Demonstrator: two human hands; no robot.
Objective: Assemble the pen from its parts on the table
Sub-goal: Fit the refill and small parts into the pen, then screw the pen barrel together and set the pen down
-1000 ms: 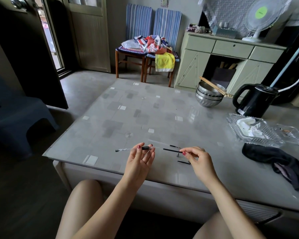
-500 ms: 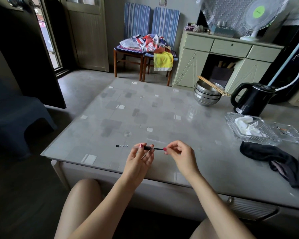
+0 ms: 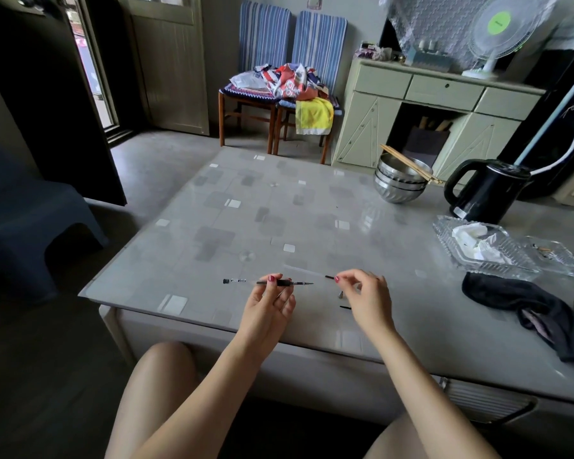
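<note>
My left hand [image 3: 269, 306] pinches a slim pen body [image 3: 237, 280] just above the table's near edge. The pen lies level: a black end at the left, a clear barrel, a black grip under my fingers, and a thin pointed tip [image 3: 307, 284] sticking out to the right. My right hand [image 3: 365, 298] hovers a short way to the right with its fingers loosely curled and nothing in them. Its thumb tip is right beside a short black part [image 3: 328, 277] on the table. A clear thin tube [image 3: 299, 270], a small grey part [image 3: 341, 295] and another black sliver [image 3: 345, 307] lie close by.
The grey patterned table [image 3: 246, 210] carries stacked steel bowls with chopsticks [image 3: 400, 182], a black kettle [image 3: 487, 190], glass dishes [image 3: 481, 250] and a dark cloth [image 3: 527, 303] along its right side. My knees are under the near edge.
The thin black refill that my right hand held now sits inside the pen body in my left hand. My right hand has let go and moved right, toward the loose parts.
</note>
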